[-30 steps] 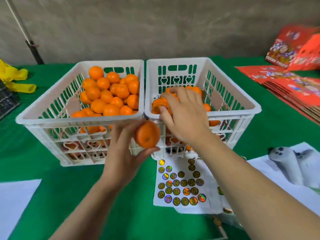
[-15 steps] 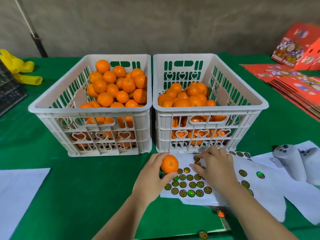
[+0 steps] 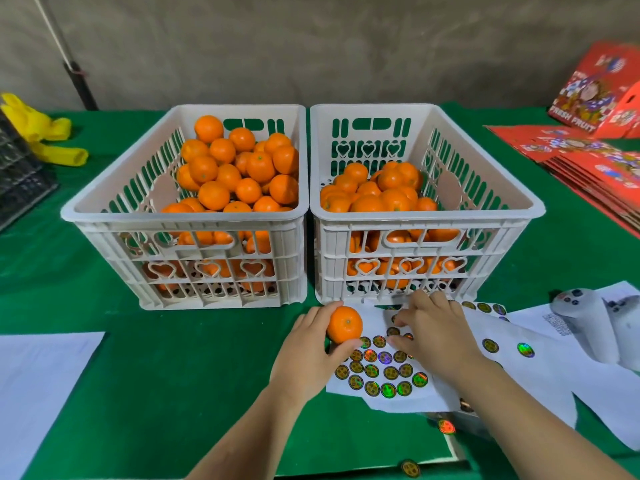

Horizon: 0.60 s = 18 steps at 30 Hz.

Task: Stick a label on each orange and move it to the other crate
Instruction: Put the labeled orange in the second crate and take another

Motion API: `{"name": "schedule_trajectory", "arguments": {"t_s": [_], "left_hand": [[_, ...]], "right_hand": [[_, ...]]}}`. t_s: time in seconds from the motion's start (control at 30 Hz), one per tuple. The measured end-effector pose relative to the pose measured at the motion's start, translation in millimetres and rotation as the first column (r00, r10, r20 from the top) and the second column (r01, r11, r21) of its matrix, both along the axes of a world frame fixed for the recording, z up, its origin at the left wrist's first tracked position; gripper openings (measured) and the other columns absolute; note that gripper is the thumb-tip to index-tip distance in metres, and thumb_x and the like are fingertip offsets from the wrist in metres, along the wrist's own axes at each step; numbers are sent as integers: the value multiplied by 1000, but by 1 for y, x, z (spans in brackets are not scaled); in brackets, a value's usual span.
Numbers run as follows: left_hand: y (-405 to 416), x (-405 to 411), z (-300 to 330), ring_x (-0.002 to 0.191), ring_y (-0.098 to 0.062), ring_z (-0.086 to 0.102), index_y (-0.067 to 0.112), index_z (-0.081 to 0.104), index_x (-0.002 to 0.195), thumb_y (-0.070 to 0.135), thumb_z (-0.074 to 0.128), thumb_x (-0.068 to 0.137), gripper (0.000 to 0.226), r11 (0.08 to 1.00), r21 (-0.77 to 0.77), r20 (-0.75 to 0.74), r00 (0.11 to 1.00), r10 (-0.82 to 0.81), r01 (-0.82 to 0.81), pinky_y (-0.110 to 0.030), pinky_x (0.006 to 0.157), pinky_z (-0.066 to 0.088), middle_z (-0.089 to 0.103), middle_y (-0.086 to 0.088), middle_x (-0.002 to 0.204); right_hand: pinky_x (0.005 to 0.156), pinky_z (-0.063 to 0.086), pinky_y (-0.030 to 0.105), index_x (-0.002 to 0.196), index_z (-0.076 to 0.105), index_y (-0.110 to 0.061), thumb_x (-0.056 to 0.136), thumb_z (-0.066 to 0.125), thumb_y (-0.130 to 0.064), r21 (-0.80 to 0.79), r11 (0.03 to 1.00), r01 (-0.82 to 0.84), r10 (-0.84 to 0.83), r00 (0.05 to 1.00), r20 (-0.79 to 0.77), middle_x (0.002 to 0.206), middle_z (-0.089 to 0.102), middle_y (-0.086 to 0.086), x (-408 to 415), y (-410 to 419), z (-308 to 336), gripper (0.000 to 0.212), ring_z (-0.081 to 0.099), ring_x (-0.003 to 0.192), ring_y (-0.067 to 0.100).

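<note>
Unmoved since before: green tablecloth point(image 3: 104, 393), grey wall point(image 3: 311, 46).

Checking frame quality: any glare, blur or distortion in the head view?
Head view: wide-angle bowing bends the crates outward; holographic labels glint rainbow; lighting soft, shadows faint; right-edge red boxes slightly smeared; hands and orange sharp.

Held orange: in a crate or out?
Out. The left hand grips the orange in front of the right crate, over the sticker sheet. The right hand rests on that sheet.
</note>
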<state>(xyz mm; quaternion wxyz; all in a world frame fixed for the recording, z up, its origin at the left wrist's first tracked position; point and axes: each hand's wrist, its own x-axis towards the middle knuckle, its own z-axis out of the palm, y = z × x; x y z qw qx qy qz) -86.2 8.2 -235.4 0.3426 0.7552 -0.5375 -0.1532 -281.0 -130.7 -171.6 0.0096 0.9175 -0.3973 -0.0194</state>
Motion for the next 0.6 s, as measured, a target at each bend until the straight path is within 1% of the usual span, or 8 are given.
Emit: {"name": "schedule_trajectory", "arguments": {"t_s": [0.1,0.2,0.27,0.37,0.4,0.47,0.53,0.6], "left_hand": [[0,0,-1,124,-1,45,54,29,151,82,58,85,78,1000,-3,-6,1000,5,-5,-27,103,44,47,27,135],[0,2,-2,124,-1,45,54,29,151,81,60,85,78,1000,1,-15,1000,1,-1,-30,105,47,47,27,135],[0,2,-2,125,-1,45,55,29,151,82,61,84,78,1000,3,-17,1000,-2,2,-31,105,47,47,27,135],[0,2,-2,124,0,46,56,28,150,85,58,82,80,1000,0,-17,1000,-6,6,-32,105,48,46,29,135],[0,2,-1,124,0,45,56,29,150,86,56,81,81,1000,1,-16,1000,-8,8,-32,104,48,46,29,135],[0,2,-1,124,1,45,55,30,151,88,54,80,81,1000,1,-6,1000,-14,14,-32,104,48,47,30,135],[0,2,0,124,2,44,54,31,151,89,53,80,82,1000,-1,0,1000,-20,20,-32,104,48,47,31,136],[1,2,0,126,1,44,53,30,154,88,54,81,85,1000,2,-2,1000,-30,30,-32,105,47,48,31,136]], "right_hand": [[87,29,37,107,71,-39,93,59,-59,25,1000,-8,5,995,101,102,39,-12,0,-1,-2,27,36,107,20],[84,29,37,99,71,-37,93,65,-49,20,1000,-16,13,991,135,102,45,-13,-1,-2,-3,14,39,106,21],[83,28,36,91,70,-35,88,75,-39,93,996,2,-25,969,247,99,49,-14,-2,-2,0,7,43,105,21],[84,34,33,79,64,-37,85,80,-27,272,962,-6,-128,873,471,92,56,-16,1,0,11,20,46,99,15],[83,37,31,77,65,-35,85,81,-25,359,931,-62,-158,819,551,88,59,-17,5,3,16,20,49,93,9],[73,44,19,78,70,-30,86,81,-24,542,807,-235,-226,726,650,79,65,-15,17,14,26,15,56,78,0],[68,48,15,81,72,-27,87,81,-22,638,693,-336,-238,729,642,78,68,-11,32,25,31,11,60,71,0],[70,48,17,83,72,-23,88,80,-18,640,692,-335,-197,764,614,77,68,-8,44,30,29,11,59,70,1]]}}
